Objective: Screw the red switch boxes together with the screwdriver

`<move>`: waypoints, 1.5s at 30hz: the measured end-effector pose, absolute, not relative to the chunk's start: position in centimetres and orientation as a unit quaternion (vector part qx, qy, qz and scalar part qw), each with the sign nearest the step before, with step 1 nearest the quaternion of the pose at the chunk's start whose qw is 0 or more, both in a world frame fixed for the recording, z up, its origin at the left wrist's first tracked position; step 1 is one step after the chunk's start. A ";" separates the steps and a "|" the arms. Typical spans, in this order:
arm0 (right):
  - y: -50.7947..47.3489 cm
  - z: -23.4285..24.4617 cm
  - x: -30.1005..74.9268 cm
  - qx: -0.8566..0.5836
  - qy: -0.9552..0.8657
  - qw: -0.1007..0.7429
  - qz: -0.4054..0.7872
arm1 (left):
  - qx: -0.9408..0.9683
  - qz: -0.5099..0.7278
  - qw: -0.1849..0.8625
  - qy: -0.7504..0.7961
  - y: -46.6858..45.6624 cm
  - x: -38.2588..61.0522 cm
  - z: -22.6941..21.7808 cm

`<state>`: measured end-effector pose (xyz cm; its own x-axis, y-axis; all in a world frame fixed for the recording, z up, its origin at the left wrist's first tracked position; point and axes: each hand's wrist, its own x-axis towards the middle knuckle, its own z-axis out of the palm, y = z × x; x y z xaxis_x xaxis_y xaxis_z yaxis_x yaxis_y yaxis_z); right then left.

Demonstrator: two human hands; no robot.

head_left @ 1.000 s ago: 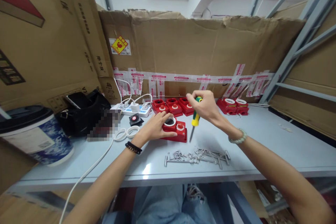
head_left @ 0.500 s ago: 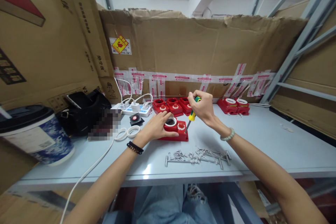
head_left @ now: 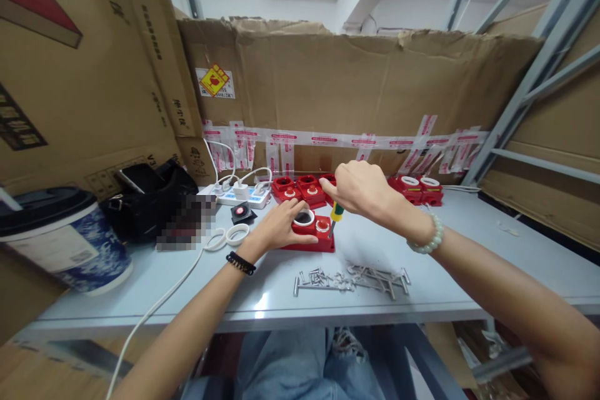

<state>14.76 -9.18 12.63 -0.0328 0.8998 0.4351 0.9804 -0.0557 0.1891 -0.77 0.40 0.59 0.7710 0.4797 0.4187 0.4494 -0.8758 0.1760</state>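
Observation:
A red plastic box (head_left: 315,234) with a white ring and a red button on top lies on the pale table (head_left: 469,262). My left hand (head_left: 279,228) rests on its left side, fingers closed around it, holding it down. My right hand (head_left: 359,187) is wrapped over the top of a green and yellow screwdriver (head_left: 334,214), which stands almost upright. Its tip meets the box's right end. A heap of long metal screws (head_left: 354,279) lies in front of the box, nearer to me.
More red boxes stand in a row behind (head_left: 304,189) and two at the right (head_left: 419,189). A white power strip (head_left: 239,195), white rings (head_left: 229,237), a black bag (head_left: 150,200) and a blue-white bucket (head_left: 60,240) sit at left. Cardboard walls the back.
My right hand brought the screwdriver from beside the box onto its right end, then closed over the top of the handle. The left hand stayed on the box.

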 end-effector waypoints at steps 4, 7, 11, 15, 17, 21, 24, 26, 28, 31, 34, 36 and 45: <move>-9.3 13.3 14.7 -0.663 -0.723 0.069 -0.183 | 0.941 0.233 0.040 0.243 0.4 -0.8 0.6; -10.2 14.0 15.1 -0.609 -0.780 0.056 -0.135 | 0.941 0.233 0.060 0.239 0.4 -0.8 0.6; -11.2 14.9 15.9 -0.567 -0.822 0.003 -0.048 | 0.940 0.236 0.075 0.235 0.5 -0.8 0.6; -10.8 14.5 15.8 -0.611 -0.787 0.013 -0.080 | 0.941 0.235 0.069 0.235 0.6 -0.8 0.5; -10.3 14.0 15.6 -0.623 -0.772 0.037 -0.120 | 0.941 0.236 0.068 0.235 0.6 -0.9 0.5; -10.1 13.8 15.8 -0.579 -0.806 0.061 -0.107 | 0.940 0.235 0.066 0.238 0.4 -0.9 0.7; -10.5 14.1 16.2 -0.541 -0.838 0.051 -0.047 | 0.941 0.230 0.064 0.241 0.3 -0.9 0.8; -10.6 14.1 16.4 -0.532 -0.844 0.055 -0.032 | 0.942 0.227 0.063 0.239 0.3 -0.8 0.8; -10.4 13.9 16.5 -0.559 -0.825 0.062 -0.054 | 0.941 0.227 0.063 0.241 0.4 -0.8 0.7; -9.9 13.4 16.5 -0.621 -0.774 0.066 -0.105 | 0.940 0.227 0.060 0.246 0.5 -0.8 0.6; -9.7 13.3 16.6 -0.587 -0.798 0.100 -0.099 | 0.940 0.229 0.059 0.245 0.5 -0.8 0.5; -10.0 13.5 16.9 -0.534 -0.834 0.123 -0.061 | 0.941 0.229 0.060 0.243 0.5 -0.7 0.6; -9.8 13.0 17.3 -0.576 -0.804 0.136 -0.056 | 0.943 0.220 0.051 0.244 0.6 -0.6 0.7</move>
<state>17.31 -9.83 12.98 -0.3003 0.9107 0.2838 0.9411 0.3313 -0.0673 -0.64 0.62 0.68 0.7838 0.4827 0.3906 0.4380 -0.8757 0.2033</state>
